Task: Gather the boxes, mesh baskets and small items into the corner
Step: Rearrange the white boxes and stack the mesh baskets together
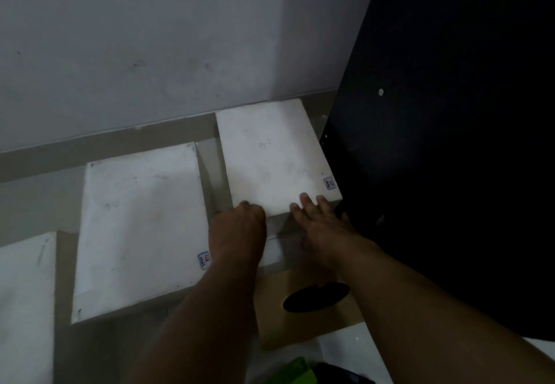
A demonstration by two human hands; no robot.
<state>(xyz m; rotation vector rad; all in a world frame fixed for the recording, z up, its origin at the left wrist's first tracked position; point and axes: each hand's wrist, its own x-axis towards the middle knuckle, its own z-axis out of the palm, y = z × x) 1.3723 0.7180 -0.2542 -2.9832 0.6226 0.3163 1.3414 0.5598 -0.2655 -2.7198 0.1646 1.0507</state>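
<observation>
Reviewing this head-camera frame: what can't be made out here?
- Small label on the white rectangular box in the corner: too small and blurred.
- Left hand fingertips: curled over the box's near edge.
- Green object: cut by the bottom edge.
- Mesh baskets: none in view.

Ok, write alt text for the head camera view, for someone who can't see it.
Two bare hands, left hand and right hand, rest on the near edge of a white box that sits in the corner between a pale wall and a dark panel. A second white box lies to its left, and a brown cardboard box sits below the hands.
</observation>
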